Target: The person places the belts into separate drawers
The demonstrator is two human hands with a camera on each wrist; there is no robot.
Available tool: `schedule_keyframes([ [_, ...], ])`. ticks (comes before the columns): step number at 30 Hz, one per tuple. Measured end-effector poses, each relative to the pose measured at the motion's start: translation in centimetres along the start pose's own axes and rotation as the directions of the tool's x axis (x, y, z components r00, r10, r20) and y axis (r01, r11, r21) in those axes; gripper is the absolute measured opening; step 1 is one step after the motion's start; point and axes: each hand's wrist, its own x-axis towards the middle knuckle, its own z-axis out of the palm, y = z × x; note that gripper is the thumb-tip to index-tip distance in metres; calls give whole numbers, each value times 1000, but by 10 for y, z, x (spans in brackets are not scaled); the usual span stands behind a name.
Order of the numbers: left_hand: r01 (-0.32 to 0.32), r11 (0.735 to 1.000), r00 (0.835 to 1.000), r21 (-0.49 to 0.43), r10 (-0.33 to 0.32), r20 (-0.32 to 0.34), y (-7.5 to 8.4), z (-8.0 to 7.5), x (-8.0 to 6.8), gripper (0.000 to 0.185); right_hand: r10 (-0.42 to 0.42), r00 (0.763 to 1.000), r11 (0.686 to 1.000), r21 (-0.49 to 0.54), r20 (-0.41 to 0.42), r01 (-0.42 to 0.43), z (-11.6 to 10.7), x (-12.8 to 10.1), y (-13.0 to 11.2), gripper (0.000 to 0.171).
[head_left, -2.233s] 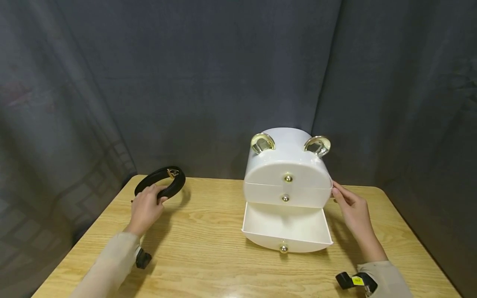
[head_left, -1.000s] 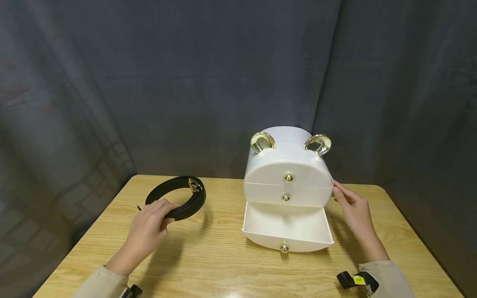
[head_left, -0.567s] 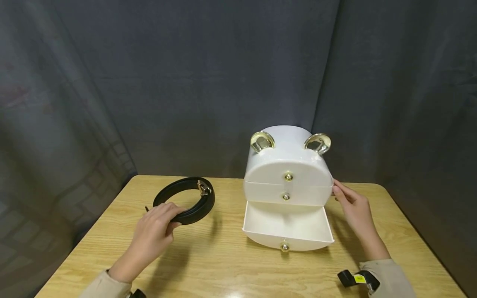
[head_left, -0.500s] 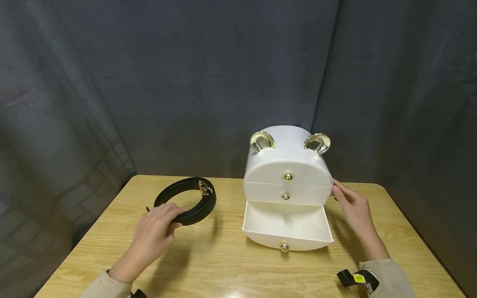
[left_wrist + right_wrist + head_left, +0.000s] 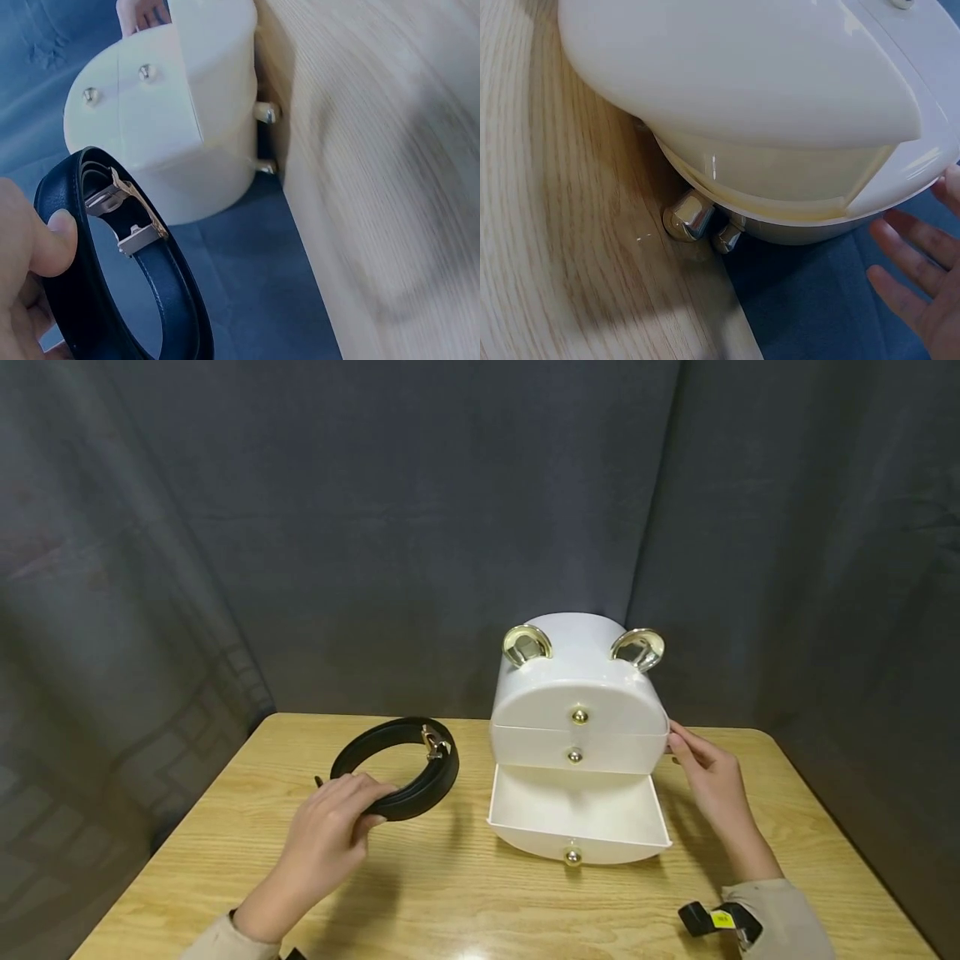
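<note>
A coiled black leather belt (image 5: pixel 431 792) with a gold-toned buckle (image 5: pixel 142 238) is held above the table by my left hand (image 5: pixel 326 835), its thumb and fingers pinching the near side of the loop. To the right stands a white storage box (image 5: pixel 577 689) with gold ears and round gold knobs. Its bottom drawer (image 5: pixel 525 842) is pulled out and holds nothing; the two drawers above are closed. My right hand (image 5: pixel 711 785) touches the box's right side, the fingers (image 5: pixel 904 251) fairly straight at its edge in the right wrist view.
The pale wooden table (image 5: pixel 450 910) ends at a dark grey curtain (image 5: pixel 420 543) behind and at both sides. Short gold feet (image 5: pixel 690 216) carry the box near the table's back edge. A black strap device (image 5: pixel 697 920) sits on the right wrist.
My left hand has carried the belt to the right and a little nearer, towards the open drawer. The box and my right hand have stayed in place.
</note>
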Motion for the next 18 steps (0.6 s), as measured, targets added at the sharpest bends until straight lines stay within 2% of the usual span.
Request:
schedule_keyframes([
  [9,-116,992,991,-47,112,-77,14,7,6,31,1,1000,1000,-1,-1,-1,0,0,-2,38],
  [13,-144,986,987,-81,137,-80,21,10,7,19,-1,1000,1000,-2,1,1,0,0,-2,38],
  [18,-159,981,986,-111,153,-68,29,12,7,16,4,1000,1000,-9,3,-4,0,0,-2,39],
])
